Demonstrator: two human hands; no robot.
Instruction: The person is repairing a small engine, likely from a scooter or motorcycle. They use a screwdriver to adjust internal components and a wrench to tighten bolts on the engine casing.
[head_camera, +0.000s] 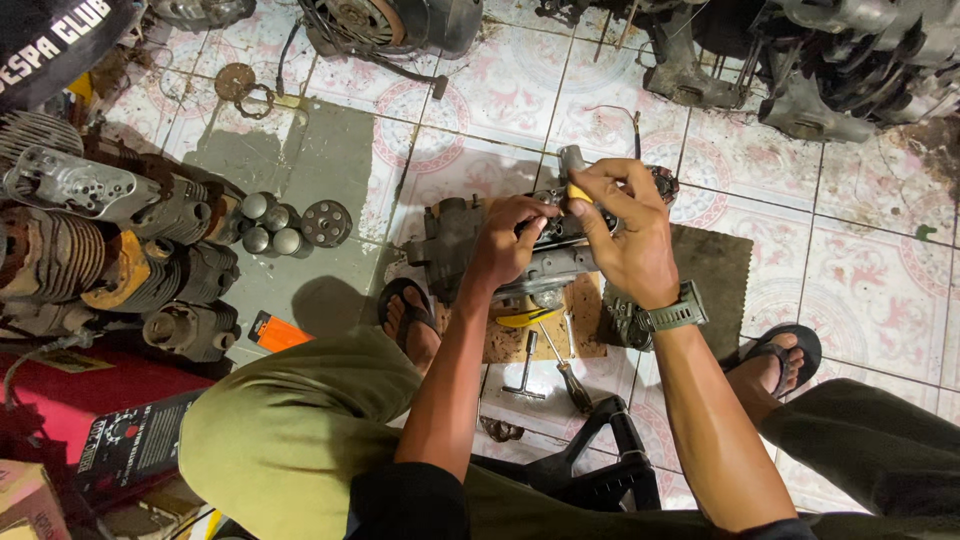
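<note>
A grey metal engine block (455, 240) sits on the tiled floor between my feet, partly on a scrap of brown board (585, 330). My left hand (505, 240) rests on top of the block, fingers curled onto a part I cannot make out. My right hand (625, 235) grips a small tool with a yellow handle (578, 192) and presses it down into the engine's top. A green watch is on my right wrist. Both hands hide the spot they work on.
A T-handle wrench (527, 368) and a screwdriver (572, 378) lie on the floor near me. Finned cylinders (180, 275) and pistons (270, 225) stack at the left. More engine parts (830, 70) line the far side. A dark mat (715, 265) lies to the right.
</note>
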